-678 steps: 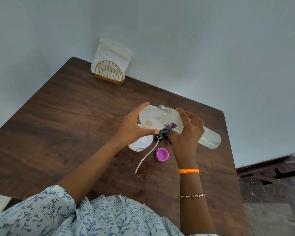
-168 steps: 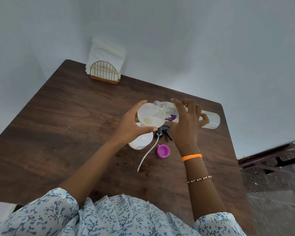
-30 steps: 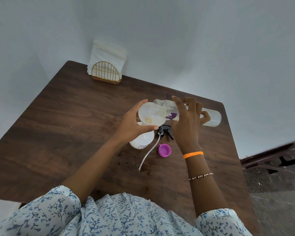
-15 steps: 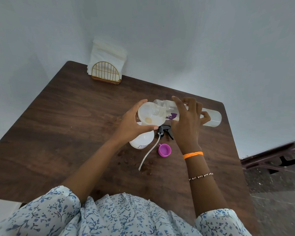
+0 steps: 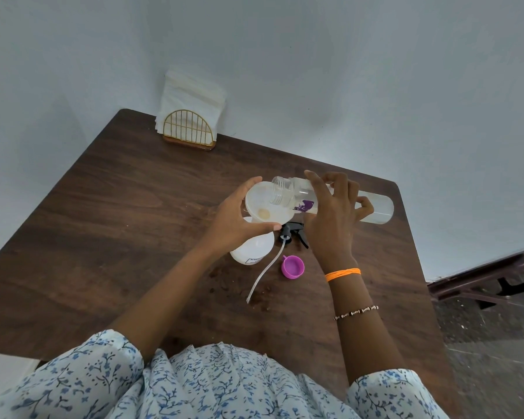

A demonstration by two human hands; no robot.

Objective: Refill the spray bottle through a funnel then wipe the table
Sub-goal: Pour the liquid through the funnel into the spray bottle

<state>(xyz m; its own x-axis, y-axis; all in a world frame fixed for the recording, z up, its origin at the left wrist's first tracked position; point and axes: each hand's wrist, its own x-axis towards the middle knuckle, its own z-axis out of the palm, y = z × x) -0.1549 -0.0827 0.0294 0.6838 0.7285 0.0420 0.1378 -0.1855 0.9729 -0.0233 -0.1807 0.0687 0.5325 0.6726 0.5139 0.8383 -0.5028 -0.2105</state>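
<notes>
Mid-frame: left hand [image 5: 233, 225] steadies funnel [image 5: 265, 208] on spray bottle [image 5: 253, 247]; right hand [image 5: 330, 219] tips clear bottle [image 5: 375, 208] into it.

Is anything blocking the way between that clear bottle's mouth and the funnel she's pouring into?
Nothing visible does. The clear bottle, tipped by the right hand, has its open mouth over the funnel, which the left hand steadies on the spray bottle.

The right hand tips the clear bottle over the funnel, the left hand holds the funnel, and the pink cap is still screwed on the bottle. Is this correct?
Not quite. In the head view the pink cap lies on the table, and the clear bottle has an open mouth. The right hand, the left hand and the funnel are as you say.
</notes>
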